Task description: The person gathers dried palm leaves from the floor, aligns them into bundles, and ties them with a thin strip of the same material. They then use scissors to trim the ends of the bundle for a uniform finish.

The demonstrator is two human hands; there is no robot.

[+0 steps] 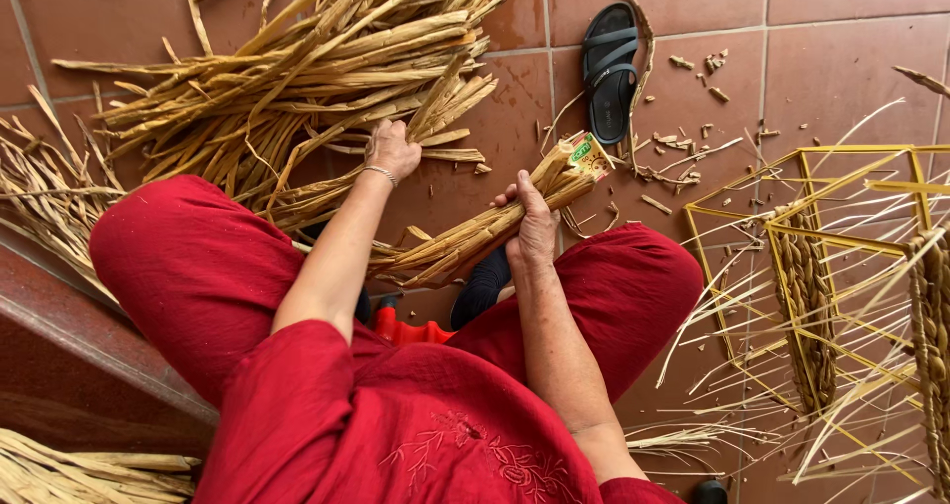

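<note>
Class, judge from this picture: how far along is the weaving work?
Done: a few braided strands hang on the yellow wire frame. In hand: the right hand grips a bundle of dried stalks; the left hand reaches into the loose pile. Left: most of the frame is bare, and the pile is large.
</note>
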